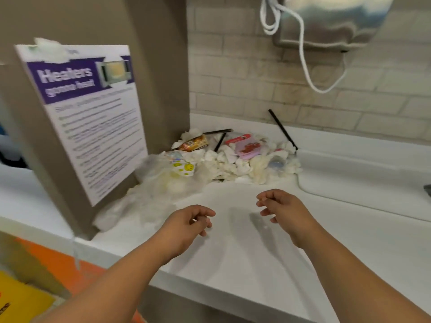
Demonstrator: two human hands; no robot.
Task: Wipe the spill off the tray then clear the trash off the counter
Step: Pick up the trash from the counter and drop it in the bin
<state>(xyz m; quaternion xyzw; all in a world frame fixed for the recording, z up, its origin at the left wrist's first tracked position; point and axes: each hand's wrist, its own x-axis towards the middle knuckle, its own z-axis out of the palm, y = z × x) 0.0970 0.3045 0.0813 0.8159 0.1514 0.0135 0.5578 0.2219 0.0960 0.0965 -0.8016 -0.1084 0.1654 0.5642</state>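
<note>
Trash [233, 157] heaped beside a sign [81, 117] — "Heaters gonna heat".

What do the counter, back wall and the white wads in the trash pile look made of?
Counter: smooth white solid surface or laminate, can't tell which; soft sheen, hand shadows fall cleanly on it.
Back wall: pale brick-pattern tile, probably ceramic; grout lines show.
White wads: likely crumpled paper tissue; matte, creased, soft-edged.
</note>
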